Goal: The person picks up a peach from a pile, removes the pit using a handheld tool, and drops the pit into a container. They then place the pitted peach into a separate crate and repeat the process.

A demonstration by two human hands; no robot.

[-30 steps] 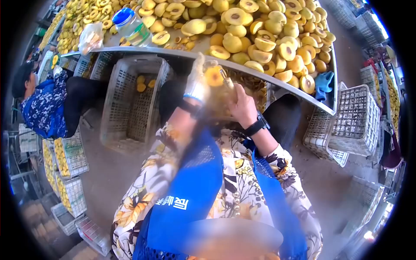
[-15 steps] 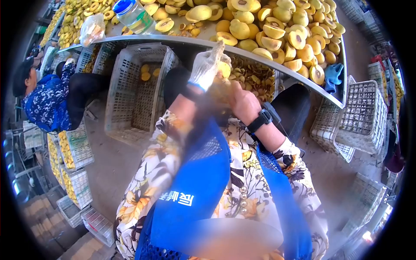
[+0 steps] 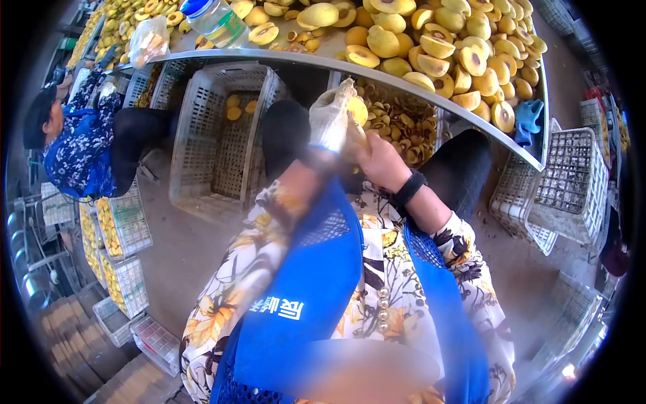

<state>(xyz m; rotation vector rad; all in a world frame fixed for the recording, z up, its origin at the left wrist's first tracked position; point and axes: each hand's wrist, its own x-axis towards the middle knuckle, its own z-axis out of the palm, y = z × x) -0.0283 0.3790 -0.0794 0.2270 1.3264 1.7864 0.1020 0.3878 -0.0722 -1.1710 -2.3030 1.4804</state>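
Observation:
My left hand (image 3: 328,122), in a whitish knitted glove with worn fingertips, is closed around a yellow peach piece (image 3: 357,111), whose smooth rounded side shows to the right of the glove. My bare right hand (image 3: 383,163) is curled close against it, just below and to the right, with a black band at the wrist. What its fingers grip is blurred and hidden. Beneath both hands, between my knees, lies a heap of brownish-yellow peach scraps (image 3: 402,121).
Halved peaches (image 3: 471,60) are piled on the metal-edged table (image 3: 303,60), with a blue-capped bottle (image 3: 219,25), plastic bag (image 3: 149,42) and blue glove (image 3: 528,121). A crate (image 3: 225,151) stands left, stacked crates (image 3: 565,182) right. A person (image 3: 81,151) sits at far left.
The view has shifted slightly, so the scene sits lower and further right. My right wrist has turned, hiding the device on its band. Both hands stay together at the peach piece.

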